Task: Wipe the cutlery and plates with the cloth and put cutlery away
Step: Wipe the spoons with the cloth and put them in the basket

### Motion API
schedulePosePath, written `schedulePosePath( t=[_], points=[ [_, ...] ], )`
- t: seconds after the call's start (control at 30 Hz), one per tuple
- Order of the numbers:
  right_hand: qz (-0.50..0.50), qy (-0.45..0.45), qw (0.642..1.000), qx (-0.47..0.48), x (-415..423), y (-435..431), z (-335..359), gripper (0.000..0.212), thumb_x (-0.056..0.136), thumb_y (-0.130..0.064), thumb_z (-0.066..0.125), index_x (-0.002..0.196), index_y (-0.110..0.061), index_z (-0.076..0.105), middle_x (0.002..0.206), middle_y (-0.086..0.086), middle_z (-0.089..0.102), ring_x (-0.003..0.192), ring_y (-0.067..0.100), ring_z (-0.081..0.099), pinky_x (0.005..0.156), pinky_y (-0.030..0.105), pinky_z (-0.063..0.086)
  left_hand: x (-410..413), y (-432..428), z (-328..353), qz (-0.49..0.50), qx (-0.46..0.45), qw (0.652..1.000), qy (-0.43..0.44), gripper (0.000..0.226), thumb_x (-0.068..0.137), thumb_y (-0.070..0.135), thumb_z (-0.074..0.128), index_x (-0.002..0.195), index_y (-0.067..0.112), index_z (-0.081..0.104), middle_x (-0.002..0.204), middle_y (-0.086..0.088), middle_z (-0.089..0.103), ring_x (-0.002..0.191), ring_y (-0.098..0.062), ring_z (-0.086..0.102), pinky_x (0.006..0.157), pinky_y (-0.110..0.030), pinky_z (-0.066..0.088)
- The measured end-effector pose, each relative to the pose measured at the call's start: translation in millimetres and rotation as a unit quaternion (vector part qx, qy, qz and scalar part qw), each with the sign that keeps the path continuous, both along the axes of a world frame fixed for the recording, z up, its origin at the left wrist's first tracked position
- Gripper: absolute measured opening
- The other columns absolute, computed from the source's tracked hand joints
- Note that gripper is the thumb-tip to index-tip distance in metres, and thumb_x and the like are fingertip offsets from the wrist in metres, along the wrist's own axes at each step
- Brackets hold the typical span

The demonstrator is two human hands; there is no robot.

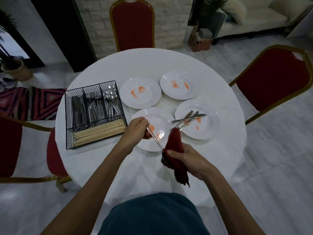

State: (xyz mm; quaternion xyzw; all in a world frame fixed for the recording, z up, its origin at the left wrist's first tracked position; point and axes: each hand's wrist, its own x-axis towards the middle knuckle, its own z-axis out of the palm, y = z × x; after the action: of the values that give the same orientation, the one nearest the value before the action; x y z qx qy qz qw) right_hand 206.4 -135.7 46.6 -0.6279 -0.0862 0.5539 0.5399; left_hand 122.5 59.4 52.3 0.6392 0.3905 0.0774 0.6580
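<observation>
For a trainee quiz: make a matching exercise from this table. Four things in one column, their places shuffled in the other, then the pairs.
Things
1. cloth
2. chopsticks
3. spoons
4. loose cutlery

Places
A. lying on a smeared plate
B. front compartment of the basket
C. gripped in the right hand
D. basket's right slot

Pairs: 1-C, 2-B, 3-D, 4-A

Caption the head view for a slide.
Left hand holds a silver utensil while right hand wipes it with a dark red cloth.
</observation>
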Motion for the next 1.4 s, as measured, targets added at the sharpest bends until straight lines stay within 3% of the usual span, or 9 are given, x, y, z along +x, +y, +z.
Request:
schedulePosePath(
  t=[0.17, 0.33, 0.5, 0.67, 0.77, 1.03, 1.2, 1.33, 1.4],
  points=[
    [0.076, 0.114, 0.988, 0.067, -22.4, 6.5, -0.5, 0.011, 0.096, -0.006, 0.063, 0.106, -0.006, 0.067, 0.092, 0.006, 0.074, 0.082, 0.017, 0.071, 0.074, 0.030, 0.058, 9.8, -19.7, 0.4, -0.084, 0.063, 0.994, -0.006, 0.026, 0.092, 0.013, 0.052, 0.066, 0.012, 0.050, 0.067, -0.006, 0.057, 0.063, -0.016, 0.054, 0.069, -0.034, 0.043],
    [0.059, 0.151, 0.981, 0.105, -31.0, 11.4, -2.4, 0.036, 0.091, -0.013, 0.067, 0.124, 0.002, 0.061, 0.118, 0.021, 0.065, 0.110, 0.030, 0.064, 0.101, 0.037, 0.053, 11.6, -26.7, -2.3, -0.050, 0.048, 0.997, -0.045, 0.025, 0.097, 0.012, 0.051, 0.072, 0.009, 0.049, 0.067, -0.004, 0.061, 0.063, -0.015, 0.054, 0.064, -0.028, 0.046],
    [0.040, 0.184, 0.977, 0.103, -35.1, 6.4, -1.9, 0.024, 0.099, -0.013, 0.060, 0.120, -0.002, 0.065, 0.116, 0.017, 0.072, 0.108, 0.030, 0.070, 0.095, 0.038, 0.056, 8.4, -18.7, -4.9, -0.005, 0.058, 0.996, -0.072, 0.028, 0.102, 0.015, 0.047, 0.083, -0.006, 0.047, 0.069, -0.005, 0.063, 0.057, -0.017, 0.056, 0.066, -0.035, 0.049],
    [-0.004, 0.199, 0.977, 0.079, -29.0, 13.1, 3.4, 0.051, 0.096, -0.034, 0.063, 0.134, 0.001, 0.060, 0.132, 0.023, 0.066, 0.124, 0.038, 0.063, 0.107, 0.046, 0.050, 5.1, -11.4, -2.5, 0.025, 0.068, 0.994, -0.076, 0.026, 0.103, 0.015, 0.047, 0.078, 0.007, 0.048, 0.065, 0.000, 0.063, 0.056, -0.016, 0.056, 0.065, -0.036, 0.047],
    [-0.023, 0.208, 0.975, 0.074, -24.5, 13.7, 6.4, 0.052, 0.096, -0.038, 0.057, 0.133, -0.003, 0.063, 0.134, 0.021, 0.065, 0.130, 0.039, 0.058, 0.113, 0.049, 0.044, 2.4, -2.9, 0.0, 0.046, 0.091, 0.992, -0.076, 0.030, 0.103, 0.017, 0.047, 0.073, 0.014, 0.048, 0.069, -0.003, 0.064, 0.062, -0.018, 0.057, 0.068, -0.039, 0.047],
    [0.103, 0.038, 0.994, 0.000, -23.4, 17.8, 1.4, 0.026, 0.095, -0.013, 0.070, 0.120, -0.011, 0.065, 0.107, 0.009, 0.077, 0.099, 0.027, 0.074, 0.084, 0.037, 0.060, 2.4, -14.2, -2.2, 0.012, 0.131, 0.989, -0.071, 0.028, 0.103, 0.019, 0.048, 0.078, 0.007, 0.050, 0.068, 0.004, 0.066, 0.064, -0.016, 0.058, 0.069, -0.034, 0.048],
    [0.022, -0.014, 0.999, -0.020, -15.9, 10.1, -13.3, 0.040, 0.084, -0.012, 0.082, 0.121, -0.010, 0.069, 0.104, 0.011, 0.078, 0.094, 0.028, 0.076, 0.081, 0.040, 0.061, -3.3, -8.0, -0.2, 0.012, 0.110, 0.991, -0.071, 0.027, 0.103, 0.017, 0.051, 0.079, 0.005, 0.050, 0.072, -0.001, 0.070, 0.067, -0.013, 0.063, 0.062, -0.025, 0.052],
    [-0.123, -0.062, 0.990, -0.011, -3.5, 3.6, -14.2, 0.030, 0.086, -0.002, 0.077, 0.115, 0.000, 0.069, 0.087, 0.008, 0.079, 0.075, 0.020, 0.077, 0.064, 0.026, 0.058, -20.9, 2.3, -8.7, 0.015, 0.092, 0.995, -0.043, 0.030, 0.100, 0.014, 0.057, 0.079, -0.007, 0.052, 0.071, -0.007, 0.070, 0.059, -0.013, 0.062, 0.065, -0.031, 0.054],
    [-0.179, -0.091, 0.979, -0.010, 4.9, 2.4, -10.6, 0.022, 0.088, -0.004, 0.076, 0.109, -0.001, 0.070, 0.079, 0.006, 0.078, 0.067, 0.022, 0.075, 0.058, 0.029, 0.057, -31.2, -0.2, -15.6, -0.019, 0.073, 0.997, -0.020, 0.029, 0.100, 0.016, 0.056, 0.075, 0.000, 0.058, 0.074, -0.008, 0.074, 0.062, -0.016, 0.063, 0.069, -0.033, 0.054]
  ],
)
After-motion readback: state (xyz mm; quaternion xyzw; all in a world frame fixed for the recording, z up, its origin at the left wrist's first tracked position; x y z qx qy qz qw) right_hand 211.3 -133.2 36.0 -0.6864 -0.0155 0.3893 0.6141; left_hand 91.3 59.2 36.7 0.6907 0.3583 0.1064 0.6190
